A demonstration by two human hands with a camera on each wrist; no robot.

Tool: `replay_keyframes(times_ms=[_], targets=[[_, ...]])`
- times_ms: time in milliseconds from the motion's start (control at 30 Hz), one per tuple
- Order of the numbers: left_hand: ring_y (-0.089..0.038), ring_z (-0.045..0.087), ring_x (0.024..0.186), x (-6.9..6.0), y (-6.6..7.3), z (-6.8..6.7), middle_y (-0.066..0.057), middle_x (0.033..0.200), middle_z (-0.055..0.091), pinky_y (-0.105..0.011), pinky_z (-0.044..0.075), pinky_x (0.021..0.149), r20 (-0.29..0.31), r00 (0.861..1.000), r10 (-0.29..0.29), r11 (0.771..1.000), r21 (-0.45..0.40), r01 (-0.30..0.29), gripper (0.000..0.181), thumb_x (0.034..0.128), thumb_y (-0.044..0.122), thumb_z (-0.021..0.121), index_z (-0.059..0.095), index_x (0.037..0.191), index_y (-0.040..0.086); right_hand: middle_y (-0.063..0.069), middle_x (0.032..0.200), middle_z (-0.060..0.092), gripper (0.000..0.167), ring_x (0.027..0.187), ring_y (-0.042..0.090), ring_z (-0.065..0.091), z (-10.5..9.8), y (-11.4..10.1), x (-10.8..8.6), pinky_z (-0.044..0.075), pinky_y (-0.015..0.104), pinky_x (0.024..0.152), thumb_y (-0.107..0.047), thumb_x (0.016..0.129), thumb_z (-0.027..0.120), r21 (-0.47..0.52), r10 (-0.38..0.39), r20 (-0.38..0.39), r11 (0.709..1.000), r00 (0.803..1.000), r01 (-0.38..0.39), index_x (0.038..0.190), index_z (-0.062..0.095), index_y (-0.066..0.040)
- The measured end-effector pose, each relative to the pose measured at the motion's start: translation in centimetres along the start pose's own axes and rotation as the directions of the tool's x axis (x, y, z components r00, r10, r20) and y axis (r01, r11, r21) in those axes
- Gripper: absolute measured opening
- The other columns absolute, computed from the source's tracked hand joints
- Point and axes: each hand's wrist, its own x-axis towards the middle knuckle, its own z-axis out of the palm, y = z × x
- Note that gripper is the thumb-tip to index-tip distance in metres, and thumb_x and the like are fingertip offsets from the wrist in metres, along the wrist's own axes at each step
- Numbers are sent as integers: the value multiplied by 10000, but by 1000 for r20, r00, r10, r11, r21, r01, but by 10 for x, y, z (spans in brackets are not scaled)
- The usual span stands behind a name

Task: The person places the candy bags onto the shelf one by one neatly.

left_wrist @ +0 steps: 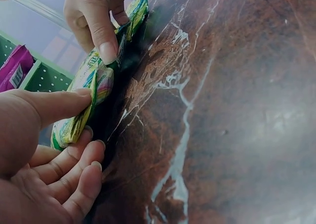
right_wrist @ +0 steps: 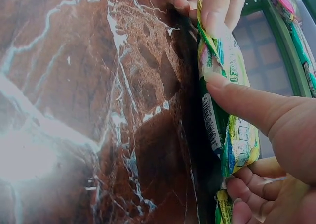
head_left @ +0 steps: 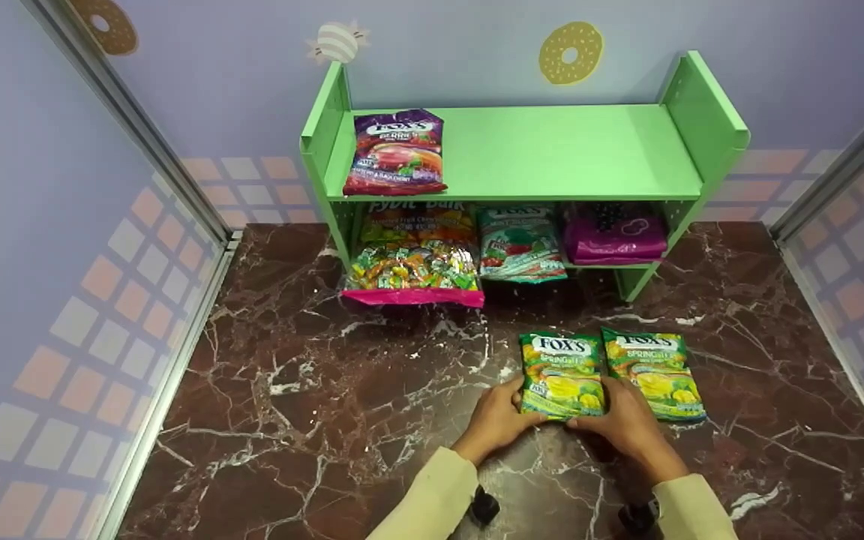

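Note:
A green and yellow Fox's candy bag [head_left: 561, 367] lies label up on the marble surface between my two hands. My left hand [head_left: 498, 420] pinches its near left corner; in the left wrist view the thumb lies over the bag [left_wrist: 103, 78] and the fingers bend beneath its edge. On the other side my right hand [head_left: 627, 424] grips the near right part, and the right wrist view has its thumb on the near edge of the bag [right_wrist: 239, 130] with fingers curled around the side. A second, matching candy bag [head_left: 657, 371] lies just right of the right hand.
Behind stands a green shelf [head_left: 559, 150]. A purple Fox's bag [head_left: 400, 154] rests on its upper board. Below are a large fruit-chew bag [head_left: 413, 266], a teal Fox's bag [head_left: 520, 244] and a magenta packet [head_left: 616, 238]. Patterned walls [head_left: 19, 300] flank the surface.

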Motion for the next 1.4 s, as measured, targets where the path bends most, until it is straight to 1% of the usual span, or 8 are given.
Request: replay_keyframes(times_ms=[100, 267, 467, 800, 1100, 1333, 1400], targets=[[-17, 360, 562, -1, 0, -1, -24, 705, 584, -185, 340, 554, 1, 1000, 8, 1000, 12, -8, 658, 753, 287, 823, 588, 1328, 70, 337, 1331, 490, 987, 1225, 499, 470, 0, -1, -1, 389, 594, 1009, -462, 682, 845, -2, -1, -4, 1000, 1000, 1, 1365, 432, 119], [-16, 368, 579, -2, 0, -1, -21, 719, 596, -179, 357, 573, -8, 1000, 23, 999, 28, -22, 669, 757, 281, 821, 579, 1336, 46, 339, 1346, 475, 973, 1233, 500, 463, 2, -2, -2, 381, 599, 1015, -449, 698, 838, 15, 7, 0, 1000, 1000, -7, 1370, 424, 119], [-25, 375, 587, -2, -1, -1, -26, 728, 604, -190, 362, 576, -8, 999, 33, 999, 36, -33, 658, 761, 281, 817, 583, 1337, 64, 330, 1365, 471, 945, 1249, 495, 458, 4, -2, -3, 379, 595, 1023, -425, 709, 838, 25, 14, -18, 1000, 1000, -14, 1374, 429, 107], [-12, 372, 578, -3, 2, -4, 13, 715, 584, -179, 352, 555, -14, 999, 42, 997, 60, -41, 643, 771, 298, 810, 584, 1348, 125, 314, 1357, 493, 912, 1251, 480, 468, 4, -3, -3, 382, 587, 1025, -401, 714, 841, 50, -4, -47, 999, 999, 7, 1371, 448, 93], [-17, 400, 606, -3, 5, -9, 14, 744, 596, -184, 364, 577, -2, 1000, 18, 998, 55, -18, 636, 791, 295, 795, 571, 1359, 119, 325, 1396, 455, 940, 1285, 489, 433, 2, -7, -4, 365, 590, 1045, -423, 723, 830, 68, -5, -60, 998, 998, 9, 1394, 424, 95], [-12, 443, 639, -4, 10, -13, 15, 775, 622, -182, 389, 588, -21, 999, 37, 998, 60, -36, 638, 783, 281, 801, 572, 1360, 133, 318, 1392, 462, 920, 1287, 484, 432, -2, -11, -6, 363, 589, 1048, -394, 724, 837, 93, -14, -76, 995, 997, 21, 1393, 429, 90], [-11, 456, 649, -4, 12, -15, 25, 785, 626, -181, 396, 596, -21, 999, 30, 998, 63, -29, 639, 784, 283, 799, 569, 1363, 136, 314, 1394, 459, 920, 1287, 480, 432, -3, -13, -6, 364, 589, 1046, -392, 727, 835, 95, -19, -82, 995, 996, 27, 1396, 425, 88]])
